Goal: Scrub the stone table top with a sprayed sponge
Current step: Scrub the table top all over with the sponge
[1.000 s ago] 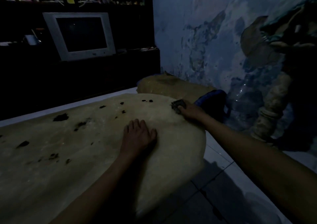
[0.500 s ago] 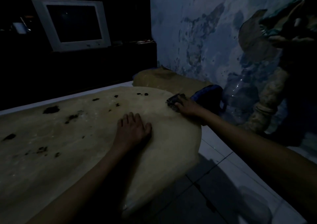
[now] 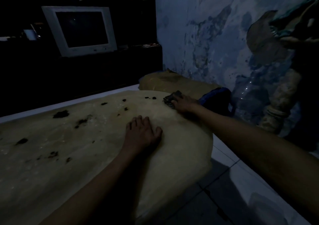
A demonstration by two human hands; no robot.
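1. The right hand grips a dark sponge and presses it on the far rounded end of the stone table
2. The left hand lies flat on the table, fingers spread and holding nothing, nearer the camera than the sponge
3. Dark spots dot the table left of the sponge
4. A blue bag sits just beyond the table's end, right of the sponge
5. A pale-framed television stands on a dark shelf behind the table

sponge half hidden under right hand
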